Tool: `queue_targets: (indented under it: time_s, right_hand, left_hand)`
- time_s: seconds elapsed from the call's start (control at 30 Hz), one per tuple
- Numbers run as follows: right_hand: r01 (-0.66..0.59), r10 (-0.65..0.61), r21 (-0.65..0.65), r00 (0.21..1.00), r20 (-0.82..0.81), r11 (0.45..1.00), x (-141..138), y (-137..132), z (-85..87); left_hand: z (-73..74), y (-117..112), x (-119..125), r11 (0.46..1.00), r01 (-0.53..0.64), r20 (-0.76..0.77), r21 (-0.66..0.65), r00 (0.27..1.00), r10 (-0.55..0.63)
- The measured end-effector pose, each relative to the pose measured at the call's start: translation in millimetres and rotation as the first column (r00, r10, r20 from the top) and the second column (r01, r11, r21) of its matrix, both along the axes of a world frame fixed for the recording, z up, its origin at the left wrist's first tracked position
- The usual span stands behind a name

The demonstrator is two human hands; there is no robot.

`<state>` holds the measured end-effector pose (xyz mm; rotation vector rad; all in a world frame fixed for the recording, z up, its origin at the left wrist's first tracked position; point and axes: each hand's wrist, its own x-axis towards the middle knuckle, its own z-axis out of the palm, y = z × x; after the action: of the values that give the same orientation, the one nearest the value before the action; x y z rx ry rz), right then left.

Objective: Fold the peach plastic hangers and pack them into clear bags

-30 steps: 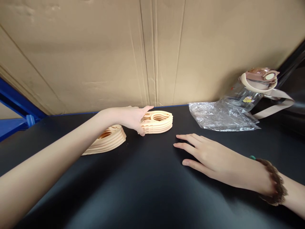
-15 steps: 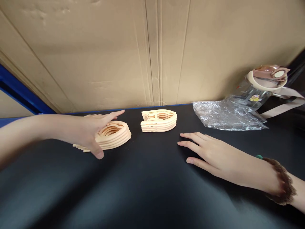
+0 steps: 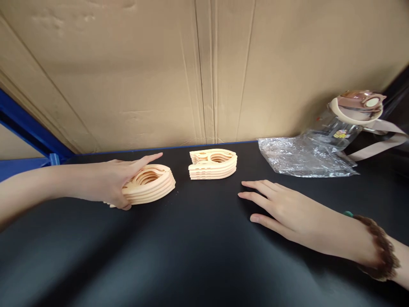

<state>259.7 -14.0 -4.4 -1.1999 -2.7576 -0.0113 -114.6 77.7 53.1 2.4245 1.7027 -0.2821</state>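
Note:
Two stacks of peach-coloured flat plastic loop pieces lie on a black table (image 3: 198, 256). My left hand (image 3: 111, 183) grips the left stack (image 3: 150, 184) from its left end, thumb under the near edge and fingers along the far side. The right stack (image 3: 213, 164) stands apart, a little further back, with no hand on it. My right hand (image 3: 287, 211) lies flat on the table, fingers stretched out and pointing left, holding nothing. A brown furry band sits round that wrist.
A crumpled clear plastic bag (image 3: 303, 157) lies at the back right. Behind it leans a clear water bottle (image 3: 348, 119) with a beige lid and strap. A cardboard wall (image 3: 204, 72) closes the back. A blue metal frame (image 3: 25, 136) runs along the left.
My left hand left the right stack, moved left to the left stack, and now closes on its end. My right hand has stayed flat in place.

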Motion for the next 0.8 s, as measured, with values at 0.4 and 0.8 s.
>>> queue_targets:
  time_s: [0.4,0.8]
  right_hand:
    - [0.005,-0.004,0.011,1.000,-0.026,1.000,0,1,-2.0]
    - [0.133,-0.129,0.131,0.991,-0.040,0.982,43,22,23.8]
  left_hand:
    - [16.1,29,19,0.989,-0.021,0.011,-0.148,1.000,0.023]
    - [19.0,47,20,0.993,0.075,0.070,-0.091,0.995,-0.069]
